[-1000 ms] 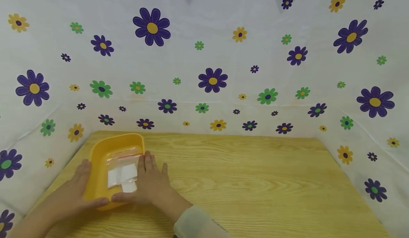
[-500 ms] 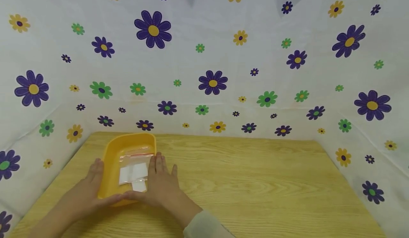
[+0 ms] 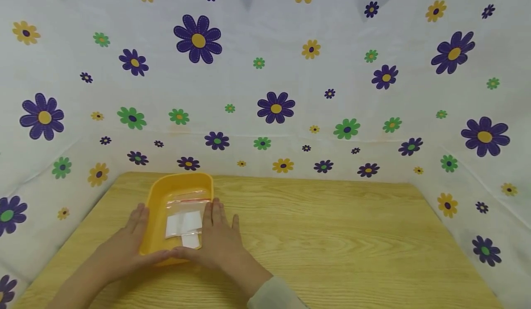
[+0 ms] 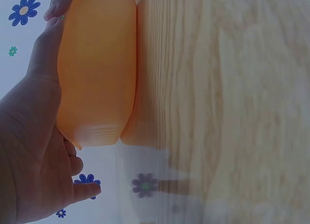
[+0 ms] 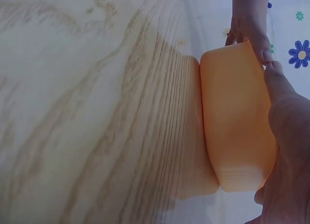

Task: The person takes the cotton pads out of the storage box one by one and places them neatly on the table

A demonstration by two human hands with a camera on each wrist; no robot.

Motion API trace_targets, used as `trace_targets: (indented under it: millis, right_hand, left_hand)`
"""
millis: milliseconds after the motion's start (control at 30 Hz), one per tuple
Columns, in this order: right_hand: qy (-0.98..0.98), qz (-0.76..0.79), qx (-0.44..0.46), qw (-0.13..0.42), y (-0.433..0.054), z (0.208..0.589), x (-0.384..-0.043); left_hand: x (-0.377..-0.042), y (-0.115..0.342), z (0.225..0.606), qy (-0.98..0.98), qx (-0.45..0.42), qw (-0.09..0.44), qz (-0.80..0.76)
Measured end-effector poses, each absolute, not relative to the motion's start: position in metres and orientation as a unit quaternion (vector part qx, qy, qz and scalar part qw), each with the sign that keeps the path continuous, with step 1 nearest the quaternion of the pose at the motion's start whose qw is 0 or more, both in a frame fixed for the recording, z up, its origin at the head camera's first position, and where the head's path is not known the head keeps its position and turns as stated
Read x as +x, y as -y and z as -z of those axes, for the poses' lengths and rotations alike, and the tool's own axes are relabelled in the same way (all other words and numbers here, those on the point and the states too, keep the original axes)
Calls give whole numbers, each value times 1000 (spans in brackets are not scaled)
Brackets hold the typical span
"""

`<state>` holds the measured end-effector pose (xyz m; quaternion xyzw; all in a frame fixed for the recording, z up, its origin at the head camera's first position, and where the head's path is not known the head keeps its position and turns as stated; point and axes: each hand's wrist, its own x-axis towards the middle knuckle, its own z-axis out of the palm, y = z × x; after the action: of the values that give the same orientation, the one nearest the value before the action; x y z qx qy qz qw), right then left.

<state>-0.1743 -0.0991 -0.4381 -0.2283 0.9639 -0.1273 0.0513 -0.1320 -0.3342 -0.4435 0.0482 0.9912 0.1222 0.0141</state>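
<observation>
A yellow plastic bin [image 3: 157,226] stands on the wooden table, left of the middle. My left hand [image 3: 122,247] lies along its left side with straight fingers, its thumb on the near rim. On the opposite side, my right hand [image 3: 221,244] presses with extended fingers, and both thumb tips meet at the near edge. Inside lies a clear zip bag [image 3: 176,206] with a red seal line and white pieces in it. A small white piece [image 3: 191,241] shows below the bag. Both wrist views show the bin's outer wall [image 4: 97,69] low against the tabletop.
The wood-grain table [image 3: 332,244] stretches away to the right of the bin. A white cloth with printed flowers [image 3: 275,107] hangs behind and along both sides. A pale sleeve [image 3: 275,295] covers the right forearm.
The bin has slid to the right across the table between both hands, with the zip bag inside. The thumbs, apart at first, now meet at the near rim.
</observation>
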Motion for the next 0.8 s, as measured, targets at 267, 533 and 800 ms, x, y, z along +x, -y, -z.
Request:
trace_targets:
  millis: [267,533,800]
  right_hand:
    - [-965,129,-222,53,94,437,-174]
    - [-967,132,-212,55,84,435,-175]
    - [-968,135,-202,56,72,437,-177]
  left_hand:
    - [-134,329,442,-989,69,1,-127]
    - [-140,318,438,-989,71,7,-132]
    - [-146,304,436,-987,81,8,-139]
